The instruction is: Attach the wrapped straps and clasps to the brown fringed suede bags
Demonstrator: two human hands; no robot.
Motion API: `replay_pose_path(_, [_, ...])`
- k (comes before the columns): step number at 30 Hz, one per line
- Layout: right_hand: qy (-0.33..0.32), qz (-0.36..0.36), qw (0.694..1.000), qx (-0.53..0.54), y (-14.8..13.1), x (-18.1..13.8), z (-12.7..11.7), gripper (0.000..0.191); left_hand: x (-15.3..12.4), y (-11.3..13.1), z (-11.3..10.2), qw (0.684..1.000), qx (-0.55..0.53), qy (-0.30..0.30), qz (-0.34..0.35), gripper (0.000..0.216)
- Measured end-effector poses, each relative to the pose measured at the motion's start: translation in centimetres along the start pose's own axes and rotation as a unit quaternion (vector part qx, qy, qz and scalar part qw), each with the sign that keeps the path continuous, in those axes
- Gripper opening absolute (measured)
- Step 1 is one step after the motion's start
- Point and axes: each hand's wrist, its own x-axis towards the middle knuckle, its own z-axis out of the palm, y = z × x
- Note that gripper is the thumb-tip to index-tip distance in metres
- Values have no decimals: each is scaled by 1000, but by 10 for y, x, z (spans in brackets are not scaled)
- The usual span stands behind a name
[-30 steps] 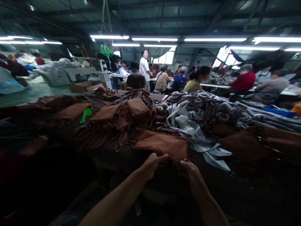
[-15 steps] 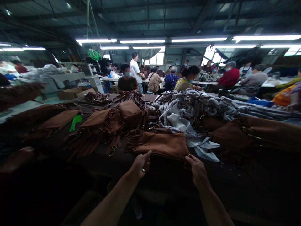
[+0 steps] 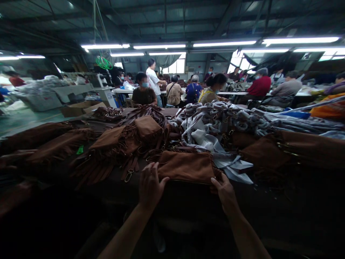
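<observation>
With both forearms reaching forward over the dark table (image 3: 269, 208), the left hand (image 3: 150, 185) lies spread on a brown bag's (image 3: 187, 166) left edge while the right hand (image 3: 225, 192) pinches its right corner.

Dark worktop (image 3: 269, 205) carries: flat brown suede pouch (image 3: 185, 167) near the front edge; heap of brown fringed suede pieces (image 3: 113, 142) to its left; behind it, what appear to be rolled grey-white fabric straps (image 3: 218, 109).

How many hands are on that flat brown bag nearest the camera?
2. The left hand rests on the brown bag at its near left corner; the right hand holds its near right corner. No other hand shows on it.
</observation>
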Motion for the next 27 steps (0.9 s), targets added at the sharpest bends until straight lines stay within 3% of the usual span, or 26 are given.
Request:
replay_pose_path(2, [-9,-8,1000,-18,-1,0,1,65,4,19,13,991,-10,-73,111,64])
replay_pose_path(4, [-16,-10,999,-39,-1,1,0,64,12,31,32,973,-42,-146,173,56])
replay_pose_path(7, [-44,-6,994,-102,-3,0,-7,64,27,36,55,958,-70,-204,191,23])
replay_pose_path(9, [-1,-55,977,-205,-9,-5,-13,61,35,37,61,963,-65,-189,179,11])
replay_pose_path(11, [78,-190,927,-315,-16,-14,-14,50,40,41,62,972,-53,-154,168,14])
replay_pose_path(12, [84,-274,889,-358,-20,-18,-12,42,42,44,61,975,-49,-142,166,16])
replay_pose_path(14, [0,-397,810,-432,-26,-23,-2,27,46,50,60,976,-46,-135,165,17])
replay_pose_path(16, [-106,-410,742,-519,-27,-22,13,26,51,55,59,977,-48,-134,157,18])
replay_pose_path(18, [-135,-364,701,-598,-25,-16,25,29,56,59,57,978,-59,-138,146,17])
replay_pose_path(21, [-115,-309,694,-640,-18,-2,31,32,53,62,51,976,-101,-132,140,19])
replay_pose_path(24, [-87,-284,722,-625,-15,12,25,34,33,65,46,963,-161,-131,170,22])
replay_pose_path(27, [-88,-275,741,-607,-17,21,19,34,12,69,57,926,-201,-229,222,20])
